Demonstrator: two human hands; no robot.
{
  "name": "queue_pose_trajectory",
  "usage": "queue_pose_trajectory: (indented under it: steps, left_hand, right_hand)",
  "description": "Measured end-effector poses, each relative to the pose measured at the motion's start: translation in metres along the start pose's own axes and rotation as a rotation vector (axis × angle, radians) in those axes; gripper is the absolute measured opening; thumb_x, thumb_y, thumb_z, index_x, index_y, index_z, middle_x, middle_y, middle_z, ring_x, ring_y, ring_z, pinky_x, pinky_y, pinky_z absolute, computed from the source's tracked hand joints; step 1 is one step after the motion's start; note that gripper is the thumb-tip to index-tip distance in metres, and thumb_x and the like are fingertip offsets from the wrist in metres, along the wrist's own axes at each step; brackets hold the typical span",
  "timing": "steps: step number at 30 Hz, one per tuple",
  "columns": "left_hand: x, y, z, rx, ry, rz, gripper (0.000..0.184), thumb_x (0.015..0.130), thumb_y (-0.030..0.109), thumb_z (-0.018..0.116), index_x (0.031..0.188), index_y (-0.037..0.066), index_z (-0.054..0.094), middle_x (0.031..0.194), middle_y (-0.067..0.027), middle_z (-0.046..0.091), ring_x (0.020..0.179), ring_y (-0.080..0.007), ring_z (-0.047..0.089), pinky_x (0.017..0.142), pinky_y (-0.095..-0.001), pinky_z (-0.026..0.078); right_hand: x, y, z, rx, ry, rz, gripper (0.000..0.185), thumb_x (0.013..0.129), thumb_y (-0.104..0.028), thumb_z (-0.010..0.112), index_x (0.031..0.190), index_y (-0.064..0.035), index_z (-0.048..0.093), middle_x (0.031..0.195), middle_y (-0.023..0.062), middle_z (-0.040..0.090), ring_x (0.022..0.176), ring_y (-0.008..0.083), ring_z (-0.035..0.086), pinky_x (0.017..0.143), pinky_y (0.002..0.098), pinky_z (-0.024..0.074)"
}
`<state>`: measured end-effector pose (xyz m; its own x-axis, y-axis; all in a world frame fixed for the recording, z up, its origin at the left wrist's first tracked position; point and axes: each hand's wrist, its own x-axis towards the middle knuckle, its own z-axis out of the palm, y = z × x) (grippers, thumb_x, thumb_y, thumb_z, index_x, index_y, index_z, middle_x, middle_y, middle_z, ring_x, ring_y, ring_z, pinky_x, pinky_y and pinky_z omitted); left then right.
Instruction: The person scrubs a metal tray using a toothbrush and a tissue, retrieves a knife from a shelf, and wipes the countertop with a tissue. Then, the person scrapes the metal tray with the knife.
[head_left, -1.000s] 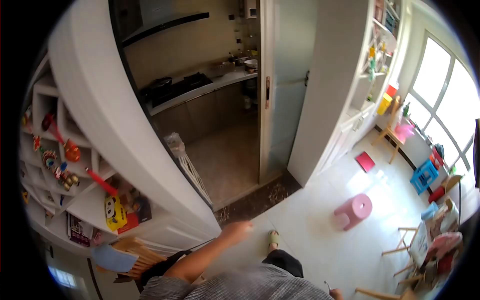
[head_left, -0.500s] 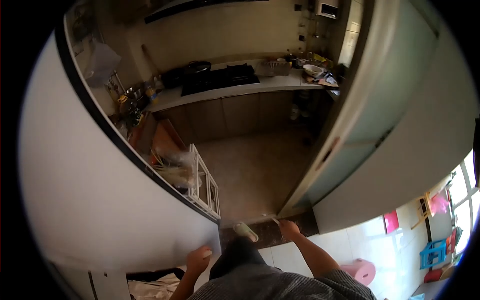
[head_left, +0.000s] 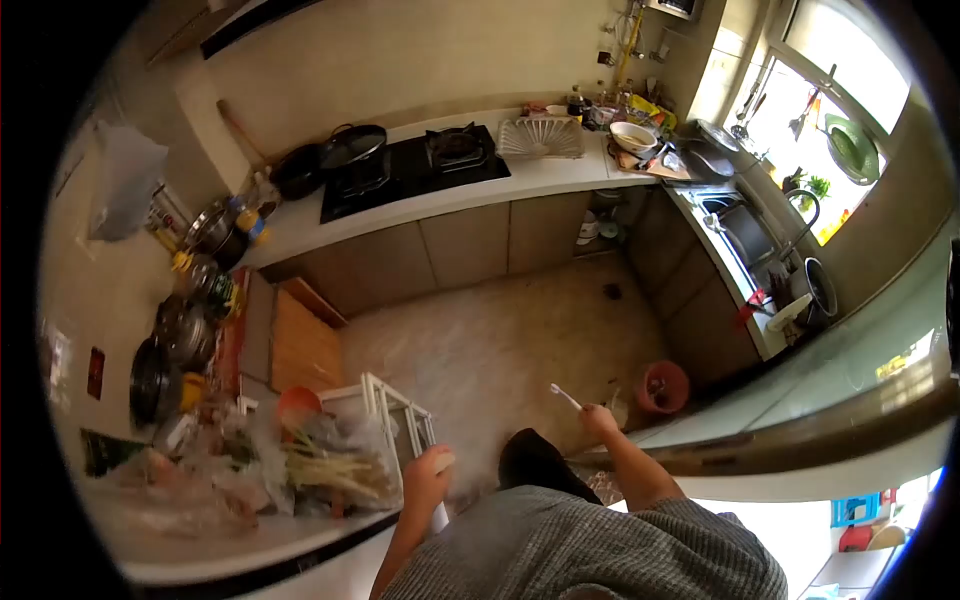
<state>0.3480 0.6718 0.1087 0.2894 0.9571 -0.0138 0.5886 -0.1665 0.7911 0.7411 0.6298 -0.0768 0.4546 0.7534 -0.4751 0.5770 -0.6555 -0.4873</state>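
Observation:
My right hand (head_left: 600,420) is closed around the handle end of a slim white toothbrush (head_left: 567,398), its head pointing forward and left over the floor. Closed too is my left hand (head_left: 428,477), beside the white rack (head_left: 402,405); a small pale thing (head_left: 445,461) shows at its fingers, too small to name. Left of that hand, a clear plastic bag with long pale-green stalks (head_left: 335,468) lies on the counter.
Ahead runs a counter (head_left: 400,215) with a black gas hob (head_left: 410,172) and a dish rack (head_left: 540,138). A sink (head_left: 745,235) sits at the right, with a pink bin (head_left: 663,388) on the floor below. Pots and bottles crowd the left side.
I have moved forward through the doorway into the kitchen, and the sink, window and left counter have come into view. Both hands stay closed, the right still with the toothbrush.

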Motion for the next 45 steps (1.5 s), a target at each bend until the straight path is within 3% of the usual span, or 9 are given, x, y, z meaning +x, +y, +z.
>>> queue_pose_trajectory:
  steps: [7, 15, 21, 25, 27, 29, 33, 38, 45]
  left_hand:
    - [0.174, -0.014, 0.025, 0.068, -0.045, -0.100, 0.025, 0.075, 0.017, 0.066, 0.100, 0.012, 0.065, 0.084, -0.0154, 0.066, 0.078, -0.0315, 0.064, 0.068, -0.0380, 0.050]
    - [0.418, 0.021, 0.065, 0.214, -0.247, -0.004, 0.024, 0.078, 0.016, 0.066, 0.101, 0.013, 0.064, 0.083, -0.0147, 0.066, 0.076, -0.0287, 0.065, 0.066, -0.0371, 0.050]
    - [0.579, 0.037, 0.110, 0.125, -0.190, -0.014, 0.020, 0.082, 0.018, 0.064, 0.100, 0.008, 0.063, 0.083, -0.0150, 0.066, 0.076, -0.0270, 0.065, 0.066, -0.0350, 0.049]
    - [0.710, -0.007, 0.171, -0.079, -0.169, 0.076, 0.021, 0.090, 0.020, 0.057, 0.099, 0.001, 0.062, 0.091, -0.0071, 0.067, 0.088, -0.0176, 0.061, 0.076, -0.0311, 0.047]
    - [0.779, -0.012, 0.198, -0.251, -0.088, 0.087, 0.030, 0.091, 0.028, 0.058, 0.101, -0.001, 0.062, 0.086, -0.0034, 0.064, 0.075, -0.0144, 0.059, 0.067, -0.0287, 0.046]
    - [0.839, 0.018, 0.203, -0.246, -0.123, -0.234, 0.037, 0.089, 0.035, 0.060, 0.105, 0.002, 0.063, 0.079, -0.0014, 0.057, 0.061, -0.0086, 0.051, 0.055, -0.0251, 0.041]
    - [0.929, 0.050, 0.224, -0.455, -0.157, -0.439, 0.045, 0.086, 0.042, 0.063, 0.108, 0.003, 0.062, 0.074, 0.0003, 0.052, 0.051, -0.0051, 0.042, 0.047, -0.0231, 0.034]
    - [0.968, 0.053, 0.257, -0.699, -0.353, -0.851, 0.052, 0.080, 0.045, 0.069, 0.109, 0.003, 0.060, 0.083, -0.0037, 0.059, 0.047, -0.0047, 0.041, 0.046, -0.0216, 0.036]
    - [0.962, 0.086, 0.300, -0.938, -0.368, -0.929, 0.044, 0.078, 0.039, 0.073, 0.104, 0.006, 0.061, 0.086, -0.0031, 0.059, 0.052, -0.0055, 0.041, 0.050, -0.0223, 0.037]
  right_hand:
    - [0.138, 0.054, -0.020, 0.064, 0.014, 0.317, 0.031, 0.082, -0.032, 0.055, 0.095, -0.0079, 0.069, 0.092, 0.0194, 0.066, 0.091, 0.0371, 0.062, 0.080, 0.0421, 0.0499]
    - [0.280, 0.044, -0.047, 0.022, 0.111, 0.352, 0.031, 0.082, -0.028, 0.054, 0.092, -0.0026, 0.068, 0.091, 0.0247, 0.064, 0.089, 0.0400, 0.062, 0.080, 0.0452, 0.0497]
    - [0.370, -0.100, -0.150, 0.348, 0.167, 0.096, 0.030, 0.088, -0.024, 0.054, 0.107, -0.0022, 0.062, 0.098, 0.0204, 0.064, 0.095, 0.0331, 0.061, 0.081, 0.0386, 0.0473]
    - [0.410, -0.214, -0.237, 0.516, 0.204, -0.063, 0.032, 0.090, -0.014, 0.052, 0.120, -0.0023, 0.053, 0.100, 0.0191, 0.064, 0.091, 0.0270, 0.062, 0.080, 0.0332, 0.0474]
    - [0.439, -0.258, -0.270, 0.539, 0.223, -0.110, 0.034, 0.090, -0.010, 0.051, 0.124, -0.0045, 0.050, 0.102, 0.0190, 0.063, 0.092, 0.0259, 0.062, 0.080, 0.0326, 0.0472]
    - [0.469, -0.293, -0.294, 0.540, 0.252, -0.149, 0.037, 0.090, -0.008, 0.050, 0.127, -0.0068, 0.048, 0.106, 0.0200, 0.062, 0.095, 0.0270, 0.062, 0.081, 0.0334, 0.0472]
    - [0.540, -0.348, -0.329, 0.385, 0.314, -0.257, 0.041, 0.090, -0.006, 0.047, 0.131, -0.0107, 0.047, 0.109, 0.0211, 0.059, 0.093, 0.0360, 0.060, 0.080, 0.0390, 0.0474]
    - [0.607, -0.382, -0.349, 0.241, 0.337, -0.233, 0.041, 0.090, -0.010, 0.049, 0.131, -0.0183, 0.048, 0.085, 0.0175, 0.058, 0.075, 0.0369, 0.059, 0.067, 0.0425, 0.0481]
    - [0.652, -0.398, -0.367, -0.037, 0.204, -0.269, 0.044, 0.088, -0.010, 0.051, 0.130, -0.0209, 0.049, 0.075, 0.0136, 0.056, 0.064, 0.0338, 0.060, 0.059, 0.0447, 0.0481]
